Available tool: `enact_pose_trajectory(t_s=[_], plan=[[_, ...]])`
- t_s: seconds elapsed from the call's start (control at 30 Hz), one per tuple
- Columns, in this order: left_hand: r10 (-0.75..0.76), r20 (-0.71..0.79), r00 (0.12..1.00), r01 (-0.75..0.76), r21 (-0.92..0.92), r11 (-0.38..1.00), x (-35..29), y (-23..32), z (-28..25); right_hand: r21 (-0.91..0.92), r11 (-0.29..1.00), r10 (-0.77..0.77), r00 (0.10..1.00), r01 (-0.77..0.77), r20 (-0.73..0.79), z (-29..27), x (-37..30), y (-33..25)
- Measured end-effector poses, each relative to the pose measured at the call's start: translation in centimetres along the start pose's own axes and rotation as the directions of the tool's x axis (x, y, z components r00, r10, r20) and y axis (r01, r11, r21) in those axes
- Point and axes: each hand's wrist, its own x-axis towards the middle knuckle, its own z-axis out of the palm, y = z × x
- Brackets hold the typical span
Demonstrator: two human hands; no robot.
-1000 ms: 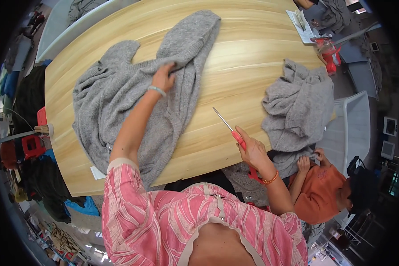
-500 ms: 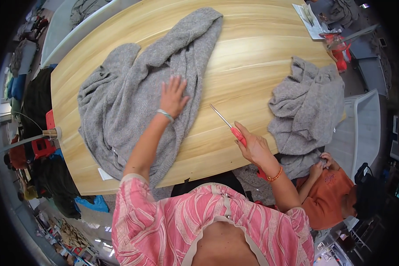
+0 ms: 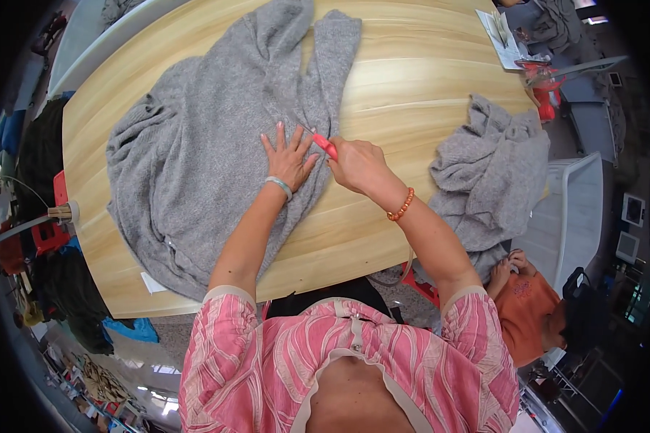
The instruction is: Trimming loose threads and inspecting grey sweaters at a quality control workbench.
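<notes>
A grey knitted garment [image 3: 202,137] lies spread over the left half of the wooden table [image 3: 397,79], with folds along its right part. My left hand [image 3: 290,160] rests flat on the knit near its right edge, fingers spread. Close beside it, my right hand [image 3: 361,164] is closed round a slim tool with a red handle [image 3: 325,146]. The thin metal shaft of this tool points up and left over the garment, by my left fingertips. Whether its tip touches the knit I cannot tell.
Another grey knit [image 3: 491,173] lies bunched at the table's right side. Beyond it stands a white bin [image 3: 567,216]. A person in an orange top [image 3: 523,310] sits at the lower right, hands on grey fabric. Papers [image 3: 500,36] lie at the far right edge.
My right hand has brought the red-handled tool up and left, from above bare table to the garment. The garment's upper part is now spread wider, with two pieces apart at the top.
</notes>
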Motion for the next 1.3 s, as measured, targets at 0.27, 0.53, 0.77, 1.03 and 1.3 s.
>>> enact_pose_trajectory(t_s=[0.27, 0.53, 0.77, 1.03, 1.3], plan=[[0.021, -0.073, 0.997, -0.020, 0.019, 1.000, -0.7, -0.6, 0.3, -0.051, 0.999, 0.022, 0.987, -0.013, 0.162, 0.2, -2.1, -0.4], [0.021, -0.053, 0.998, -0.021, -0.001, 1.000, -0.4, -0.7, 0.7, -0.080, 0.997, 0.040, 0.974, -0.023, 0.222, 0.8, -0.9, 0.5], [0.003, -0.005, 1.000, -0.003, -0.046, 0.999, -1.1, -0.9, -0.5, 0.051, 0.995, 0.071, 0.982, -0.081, 0.174, 0.1, -5.8, 0.5], [0.032, 0.004, 0.999, -0.031, -0.142, 0.989, -9.0, 0.0, -1.0, -0.009, 1.000, 0.002, 0.969, 0.001, 0.247, 0.4, -9.4, 0.1], [0.068, 0.009, 0.998, -0.067, -0.085, 0.994, -9.1, -0.1, -0.8, -0.015, 1.000, -0.004, 0.945, 0.010, 0.327, -0.1, -10.4, -1.2]])
